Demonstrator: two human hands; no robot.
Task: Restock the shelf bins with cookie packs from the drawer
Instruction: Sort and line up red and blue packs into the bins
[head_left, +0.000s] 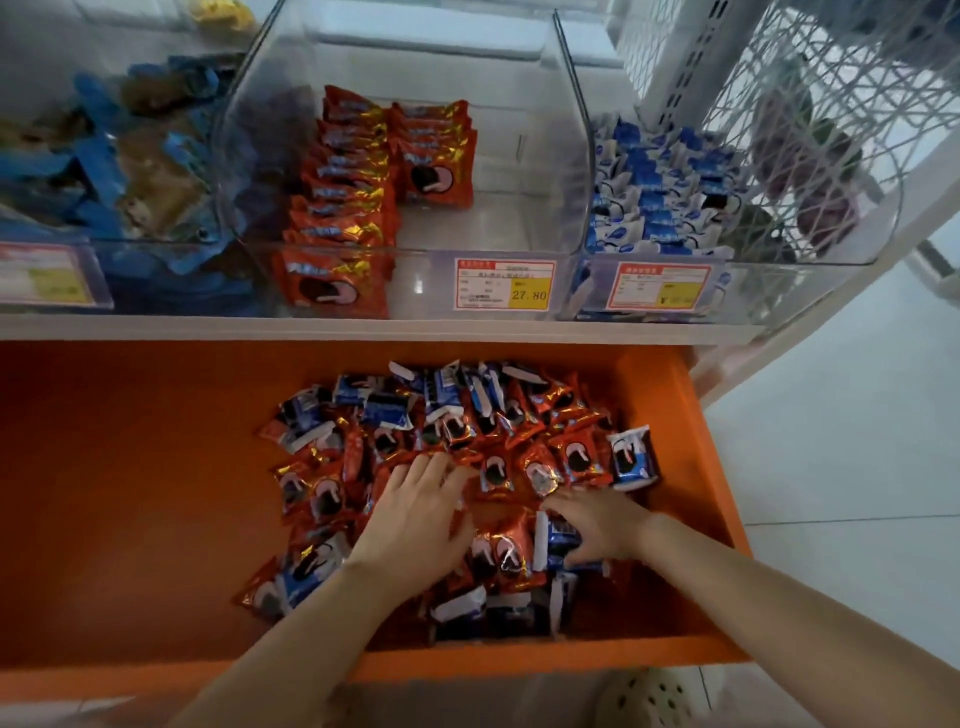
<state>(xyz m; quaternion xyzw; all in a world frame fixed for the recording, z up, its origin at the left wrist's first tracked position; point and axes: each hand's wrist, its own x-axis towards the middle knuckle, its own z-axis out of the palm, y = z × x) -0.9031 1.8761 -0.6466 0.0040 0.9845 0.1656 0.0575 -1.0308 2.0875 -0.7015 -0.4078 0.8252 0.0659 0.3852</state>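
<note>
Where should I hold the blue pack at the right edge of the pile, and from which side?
Pinch the blue pack by its right edge, coming from above and from the right. It lies face up at the pile's rim; that side meets bare drawer floor, while red packs crowd its left.

Left hand lies flat, palm down, fingers straight; right hand curls, seemingly pinching a blue pack.
</note>
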